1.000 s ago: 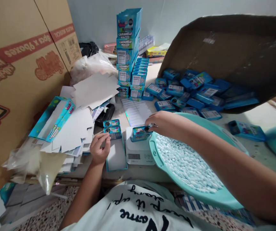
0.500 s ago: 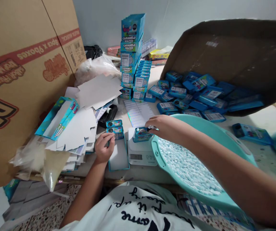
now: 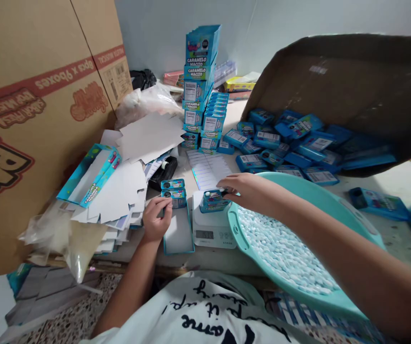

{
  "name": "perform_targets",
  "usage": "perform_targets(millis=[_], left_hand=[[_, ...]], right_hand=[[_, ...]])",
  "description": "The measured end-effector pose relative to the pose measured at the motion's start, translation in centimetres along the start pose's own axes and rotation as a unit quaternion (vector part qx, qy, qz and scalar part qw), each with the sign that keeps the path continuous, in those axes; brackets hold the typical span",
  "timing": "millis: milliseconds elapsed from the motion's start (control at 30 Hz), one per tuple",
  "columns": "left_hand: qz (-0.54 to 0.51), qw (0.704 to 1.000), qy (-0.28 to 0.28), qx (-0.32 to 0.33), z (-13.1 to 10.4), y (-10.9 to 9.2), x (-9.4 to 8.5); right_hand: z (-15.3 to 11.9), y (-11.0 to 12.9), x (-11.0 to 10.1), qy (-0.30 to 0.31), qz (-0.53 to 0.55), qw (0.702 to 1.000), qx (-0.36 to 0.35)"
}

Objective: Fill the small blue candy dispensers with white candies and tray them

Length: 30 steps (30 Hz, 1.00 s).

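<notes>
A small blue box (image 3: pixel 212 202) stands on the white kitchen scale (image 3: pixel 209 220), whose display is too blurred to read. Over the box's right side, my right hand (image 3: pixel 236 185) has its fingers closed on something dark and small that I cannot make out. My left hand (image 3: pixel 157 219), fingers curled together, rests at the left edge of a long white-lined tray (image 3: pixel 178 234); whether it holds anything is hidden. Two small blue boxes (image 3: pixel 173 195) sit at the tray's far end. To the right is a turquoise tub (image 3: pixel 239 239) of pale blue and white candies (image 3: pixel 287 248).
Tall stacks of blue boxes (image 3: pixel 200 76) rise behind a sticker sheet (image 3: pixel 209 168). More blue boxes (image 3: pixel 298 138) spill from a tilted carton (image 3: pixel 345 86). Flat white card pieces (image 3: pixel 148 136), an open blue display box (image 3: pixel 91 174) and a big cardboard box (image 3: pixel 48 57) are at left.
The whole view has shifted slightly. Both hands stay nearly where they were, the right still at the box on the scale.
</notes>
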<state>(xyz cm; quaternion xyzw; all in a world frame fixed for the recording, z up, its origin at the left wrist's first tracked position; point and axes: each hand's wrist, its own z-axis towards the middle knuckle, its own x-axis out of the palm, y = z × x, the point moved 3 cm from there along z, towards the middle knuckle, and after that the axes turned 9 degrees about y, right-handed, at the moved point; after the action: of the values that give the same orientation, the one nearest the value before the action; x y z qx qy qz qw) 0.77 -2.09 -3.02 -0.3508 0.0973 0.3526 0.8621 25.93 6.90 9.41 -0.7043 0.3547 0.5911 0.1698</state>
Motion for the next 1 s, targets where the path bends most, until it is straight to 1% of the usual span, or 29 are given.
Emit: perform_targets(millis=[200,267,367,433,567,633,733,933,1000], left_hand=[[0.002,1.0,-0.007,-0.005,0.0,0.2,-0.1],[0.001,1.0,-0.007,-0.005,0.0,0.1,-0.1],[0.004,1.0,-0.006,-0.004,0.2,-0.2,-0.1],[0.009,1.0,-0.004,-0.003,0.3,-0.3,-0.1],[0.017,1.0,0.003,0.001,0.4,-0.4,-0.1],[0.019,1.0,0.001,0.002,0.3,-0.4,-0.2],[0.019,1.0,-0.004,0.003,0.3,-0.4,-0.2],[0.021,1.0,0.008,0.0,0.1,-0.3,-0.1],[0.019,1.0,0.011,-0.001,0.0,-0.2,0.0]], right_hand=[[-0.4,-0.2,0.1,-0.016,0.002,1.0,-0.015],[-0.5,-0.1,-0.1,-0.031,0.006,0.999,-0.017],[-0.5,0.7,-0.4,-0.056,0.019,0.998,-0.031],[-0.2,1.4,-0.4,-0.06,0.024,0.996,-0.055],[0.3,2.0,0.5,-0.058,-0.028,0.994,-0.091],[0.4,1.7,1.1,-0.061,-0.056,0.992,-0.092],[0.3,1.6,1.6,-0.063,-0.06,0.992,-0.086],[0.4,3.0,1.4,-0.037,-0.078,0.995,-0.058],[0.5,3.0,1.3,-0.036,-0.077,0.995,-0.051]])
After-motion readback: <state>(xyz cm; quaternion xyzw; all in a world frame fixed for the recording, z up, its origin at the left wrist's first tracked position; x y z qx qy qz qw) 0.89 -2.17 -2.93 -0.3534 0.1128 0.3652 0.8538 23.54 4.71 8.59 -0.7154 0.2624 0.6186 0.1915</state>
